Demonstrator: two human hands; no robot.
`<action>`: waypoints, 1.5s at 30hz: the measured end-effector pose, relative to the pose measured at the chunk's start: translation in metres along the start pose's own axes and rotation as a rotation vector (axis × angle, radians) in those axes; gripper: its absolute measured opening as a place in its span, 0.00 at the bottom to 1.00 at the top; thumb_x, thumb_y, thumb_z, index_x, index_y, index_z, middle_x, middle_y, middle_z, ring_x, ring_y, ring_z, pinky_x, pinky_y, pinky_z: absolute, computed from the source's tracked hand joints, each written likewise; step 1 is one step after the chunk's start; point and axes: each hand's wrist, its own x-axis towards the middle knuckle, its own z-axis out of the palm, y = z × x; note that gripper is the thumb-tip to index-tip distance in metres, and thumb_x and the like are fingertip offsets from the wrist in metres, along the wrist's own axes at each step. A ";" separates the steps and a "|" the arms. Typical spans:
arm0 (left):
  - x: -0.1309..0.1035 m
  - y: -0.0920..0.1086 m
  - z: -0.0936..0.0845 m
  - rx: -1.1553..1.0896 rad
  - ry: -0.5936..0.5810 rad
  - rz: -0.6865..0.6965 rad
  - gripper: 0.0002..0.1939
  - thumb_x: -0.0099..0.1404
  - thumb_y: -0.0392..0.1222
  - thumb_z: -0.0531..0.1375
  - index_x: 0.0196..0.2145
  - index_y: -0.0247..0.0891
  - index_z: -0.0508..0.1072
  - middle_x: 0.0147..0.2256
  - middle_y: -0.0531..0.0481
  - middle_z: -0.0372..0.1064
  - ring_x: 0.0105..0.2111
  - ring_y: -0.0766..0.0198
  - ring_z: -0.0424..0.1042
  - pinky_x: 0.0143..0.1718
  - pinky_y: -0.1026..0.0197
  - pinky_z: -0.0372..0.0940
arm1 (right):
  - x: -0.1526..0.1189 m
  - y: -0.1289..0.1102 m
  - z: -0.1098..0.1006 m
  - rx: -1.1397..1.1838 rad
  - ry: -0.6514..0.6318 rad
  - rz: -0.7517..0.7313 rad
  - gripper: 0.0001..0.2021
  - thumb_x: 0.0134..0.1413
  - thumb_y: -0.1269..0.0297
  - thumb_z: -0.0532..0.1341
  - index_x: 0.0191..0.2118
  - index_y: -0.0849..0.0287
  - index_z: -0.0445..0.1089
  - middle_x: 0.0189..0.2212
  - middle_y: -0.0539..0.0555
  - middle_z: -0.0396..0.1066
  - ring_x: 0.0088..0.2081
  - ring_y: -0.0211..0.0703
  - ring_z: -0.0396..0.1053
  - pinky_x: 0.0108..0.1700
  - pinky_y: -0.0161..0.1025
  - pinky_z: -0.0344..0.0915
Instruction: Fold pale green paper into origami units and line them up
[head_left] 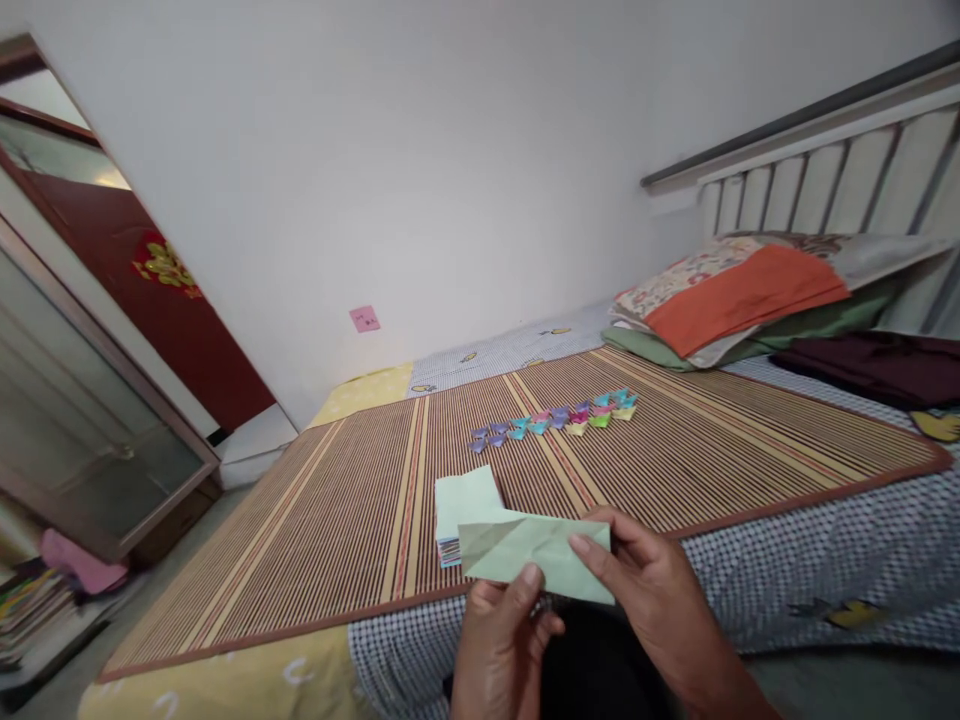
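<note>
Both hands, left (501, 625) and right (651, 590), pinch a folded green paper (536, 558) between closed fingers, just short of the paper stack (459, 515). Loose grip likely skews the crease.

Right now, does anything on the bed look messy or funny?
Nothing much stands out. The little folded paper shapes sit in a neat row on the striped mat, and the paper stack looks tidy. Both hands hold a pale green folded paper.
</note>
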 end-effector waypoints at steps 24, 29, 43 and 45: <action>-0.011 0.017 -0.014 0.503 0.035 0.728 0.03 0.56 0.36 0.72 0.31 0.40 0.84 0.43 0.42 0.80 0.51 0.49 0.75 0.56 0.59 0.65 | -0.009 -0.023 0.013 -0.600 -0.097 -0.757 0.11 0.60 0.75 0.62 0.44 0.52 0.74 0.41 0.53 0.78 0.44 0.44 0.77 0.46 0.35 0.73; -0.014 0.025 -0.014 0.134 0.114 0.465 0.24 0.54 0.38 0.74 0.49 0.42 0.81 0.58 0.41 0.73 0.56 0.48 0.72 0.49 0.61 0.70 | -0.014 -0.017 0.011 -0.500 -0.157 -0.734 0.08 0.62 0.74 0.61 0.37 0.52 0.72 0.35 0.50 0.77 0.38 0.41 0.77 0.41 0.31 0.72; 0.002 0.022 -0.010 0.031 -0.010 0.097 0.20 0.53 0.45 0.76 0.41 0.31 0.82 0.38 0.39 0.82 0.40 0.52 0.81 0.47 0.55 0.73 | -0.019 0.007 -0.001 -0.634 -0.129 -0.690 0.06 0.62 0.71 0.61 0.38 0.53 0.73 0.41 0.54 0.71 0.44 0.43 0.75 0.46 0.33 0.70; 0.002 0.017 -0.013 0.025 -0.039 0.105 0.20 0.54 0.45 0.75 0.41 0.32 0.83 0.40 0.39 0.82 0.41 0.52 0.81 0.47 0.57 0.73 | -0.019 0.010 0.001 -0.652 -0.088 -0.662 0.06 0.63 0.70 0.60 0.35 0.53 0.71 0.42 0.55 0.70 0.45 0.43 0.74 0.47 0.33 0.70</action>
